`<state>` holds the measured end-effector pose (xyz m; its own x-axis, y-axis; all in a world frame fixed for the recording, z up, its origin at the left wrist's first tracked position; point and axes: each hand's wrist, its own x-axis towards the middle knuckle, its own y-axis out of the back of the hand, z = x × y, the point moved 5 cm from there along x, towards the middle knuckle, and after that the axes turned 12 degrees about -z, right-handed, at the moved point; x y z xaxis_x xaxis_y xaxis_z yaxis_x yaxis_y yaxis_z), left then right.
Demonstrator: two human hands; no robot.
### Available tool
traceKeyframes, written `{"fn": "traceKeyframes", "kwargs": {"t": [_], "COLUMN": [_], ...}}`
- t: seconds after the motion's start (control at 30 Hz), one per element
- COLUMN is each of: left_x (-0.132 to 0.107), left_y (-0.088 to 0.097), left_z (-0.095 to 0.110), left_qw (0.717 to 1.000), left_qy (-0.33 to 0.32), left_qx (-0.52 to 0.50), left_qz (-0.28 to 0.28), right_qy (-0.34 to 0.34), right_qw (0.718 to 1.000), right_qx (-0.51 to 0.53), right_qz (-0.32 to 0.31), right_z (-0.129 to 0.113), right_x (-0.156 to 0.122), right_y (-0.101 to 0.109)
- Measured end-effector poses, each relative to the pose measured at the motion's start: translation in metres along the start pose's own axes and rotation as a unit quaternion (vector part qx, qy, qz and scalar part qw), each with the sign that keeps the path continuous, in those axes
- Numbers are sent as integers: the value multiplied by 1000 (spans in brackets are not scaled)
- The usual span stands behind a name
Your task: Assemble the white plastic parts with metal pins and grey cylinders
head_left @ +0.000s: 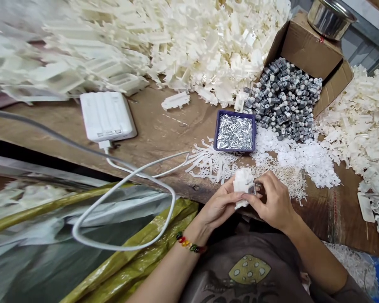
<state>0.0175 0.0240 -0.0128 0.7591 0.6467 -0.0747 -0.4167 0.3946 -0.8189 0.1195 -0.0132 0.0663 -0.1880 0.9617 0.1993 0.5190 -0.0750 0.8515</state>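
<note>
Head view: at the table's (151, 126) near edge, a white plastic housing (242, 185) is pinched by the left hand (220, 203); a grey part (252, 190) at its side is seemingly pinched by the right hand (274, 204) for fitting; alignment seems needed. Reach beyond is hemmed by plastic strips (213, 163) and a purple tray (235, 150) of metal pins (235, 132).

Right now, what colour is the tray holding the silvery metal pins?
The tray is dark bluish purple, best seen in the head view.
</note>
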Motion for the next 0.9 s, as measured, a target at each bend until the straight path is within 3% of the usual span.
{"fn": "traceKeyframes", "kwargs": {"t": [0.17,0.37,0.43,0.5,0.57,0.63,0.7,0.77,0.83,0.9], "left_x": [-2,-3,-8,-22,-50,-86,-123,-157,-181,-193], "left_y": [-8,-14,-15,-8,5,22,44,65,84,96], "left_z": [2,-4,7,26,52,78,94,105,110,111], "left_qw": [1000,999,998,983,926,825,722,647,598,581], "left_qy": [6,27,18,-1,-18,-25,12,12,19,14], "left_qx": [29,12,58,170,337,501,604,655,681,689], "left_qz": [8,14,24,74,167,262,337,390,423,433], "right_qy": [34,36,44,60,63,52,75,87,84,83], "right_qw": [999,999,997,991,987,994,992,982,973,965], "right_qx": [1,10,48,97,115,75,0,-77,-141,-191], "right_qz": [-41,-5,-29,-75,-89,-64,-99,-150,-160,-162], "right_z": [-1,3,5,4,2,-4,-16,-30,-44,-55], "right_x": [-4,-16,-8,16,57,112,173,229,271,295], "right_y": [-3,-10,-9,-9,-12,-21,-46,-79,-106,-124]}}
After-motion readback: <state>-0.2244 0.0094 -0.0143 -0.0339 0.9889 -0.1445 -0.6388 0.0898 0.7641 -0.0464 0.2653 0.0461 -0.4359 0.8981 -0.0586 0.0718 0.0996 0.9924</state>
